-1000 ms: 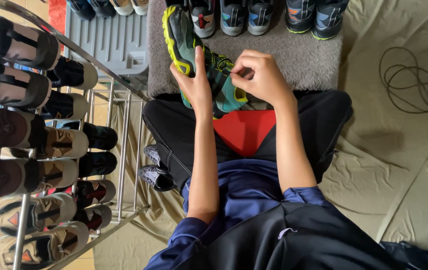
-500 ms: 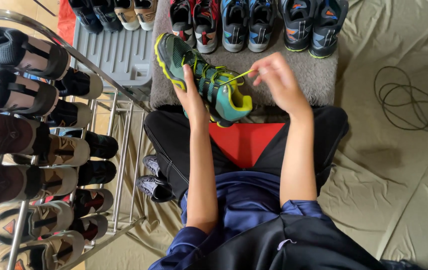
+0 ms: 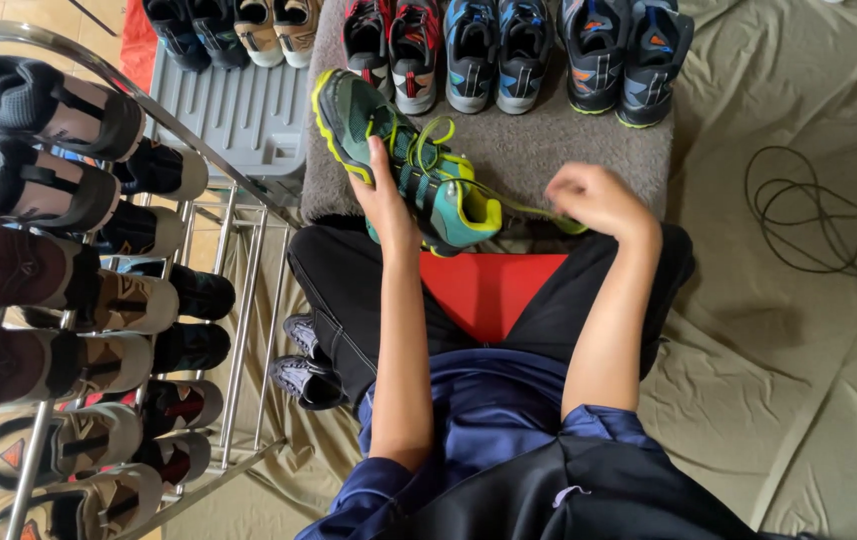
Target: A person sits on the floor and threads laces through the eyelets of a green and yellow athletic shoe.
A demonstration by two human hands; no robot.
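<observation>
A teal and green shoe with yellow trim [image 3: 429,170] rests on the edge of a grey mat, toe pointing away. My left hand [image 3: 381,192] grips the shoe's left side, thumb on the upper. My right hand [image 3: 594,198] is closed on the yellow lace [image 3: 524,208], drawn out taut to the right of the shoe. A lace loop stands above the tongue. I sit with black trousers and a red cushion [image 3: 489,290] between my legs.
A row of several sports shoes [image 3: 509,45] lines the far edge of the grey mat [image 3: 549,140]. A metal shoe rack [image 3: 99,300] full of shoes stands at left. A black cable [image 3: 819,220] lies coiled on the tan cloth at right.
My right hand has pulled the yellow lace out to the right and downward, away from the shoe. The left hand keeps its hold on the shoe.
</observation>
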